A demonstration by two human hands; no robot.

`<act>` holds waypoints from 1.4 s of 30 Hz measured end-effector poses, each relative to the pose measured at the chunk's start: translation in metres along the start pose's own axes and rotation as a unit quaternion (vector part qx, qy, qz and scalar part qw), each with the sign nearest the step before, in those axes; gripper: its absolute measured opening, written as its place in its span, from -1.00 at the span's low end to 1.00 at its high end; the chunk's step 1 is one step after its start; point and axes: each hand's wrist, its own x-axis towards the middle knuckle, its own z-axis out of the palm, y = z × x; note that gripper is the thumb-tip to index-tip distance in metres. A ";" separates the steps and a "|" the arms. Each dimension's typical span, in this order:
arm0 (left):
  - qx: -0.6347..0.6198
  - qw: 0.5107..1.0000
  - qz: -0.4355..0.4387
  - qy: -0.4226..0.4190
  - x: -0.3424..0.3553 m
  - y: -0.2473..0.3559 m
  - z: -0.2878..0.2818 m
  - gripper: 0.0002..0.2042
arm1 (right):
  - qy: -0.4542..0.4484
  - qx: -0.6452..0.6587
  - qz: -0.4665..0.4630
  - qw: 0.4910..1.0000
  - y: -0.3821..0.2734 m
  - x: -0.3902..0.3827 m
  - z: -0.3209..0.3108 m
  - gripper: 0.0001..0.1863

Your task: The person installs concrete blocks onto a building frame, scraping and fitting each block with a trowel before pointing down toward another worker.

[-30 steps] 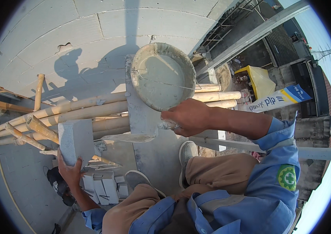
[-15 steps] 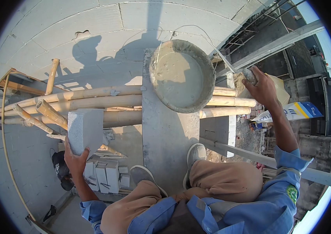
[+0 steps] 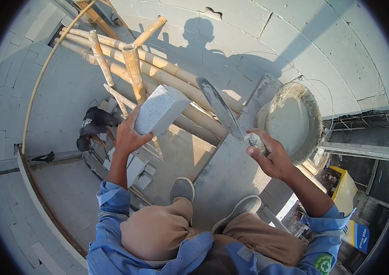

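My left hand (image 3: pixel 127 130) grips a pale grey lightweight block (image 3: pixel 161 109), thumb on the near side, holding it up in the air left of the plank. In my right hand (image 3: pixel 274 156) is a trowel (image 3: pixel 220 107), its rounded handle crusted with mortar. The long, narrow blade points up and left, above the bamboo poles, seen partly from the side. Just beyond the right hand a mortar-caked bucket (image 3: pixel 316 117) stands on the grey plank (image 3: pixel 228 167), with wet grey mortar inside and a wire handle.
Bamboo poles (image 3: pixel 157 66) run along the block wall (image 3: pixel 240 23). Both my shoes rest on the plank. Below left, another person (image 3: pixel 96 123) bends beside stacked blocks (image 3: pixel 137 169). At right, the ground lies far below, near a yellow sheet (image 3: pixel 344 192).
My view has swung left. My right hand has come inward, left across the bucket's front, with the trowel now over the poles. The block in my left hand has been raised and tilted.
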 end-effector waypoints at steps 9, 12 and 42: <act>-0.007 1.000 -0.026 -0.008 -0.011 -0.003 0.004 -0.06 | 0.131 0.093 -0.125 0.979 -0.080 0.111 0.033 -0.42; -0.027 0.999 -0.032 -0.016 -0.010 -0.004 0.006 -0.05 | 0.165 -0.008 -0.166 0.972 -0.041 0.131 0.065 -0.47; -0.016 1.000 -0.010 0.013 -0.017 -0.014 0.014 -0.07 | 0.231 0.079 -0.063 0.968 -0.045 0.132 0.084 -0.62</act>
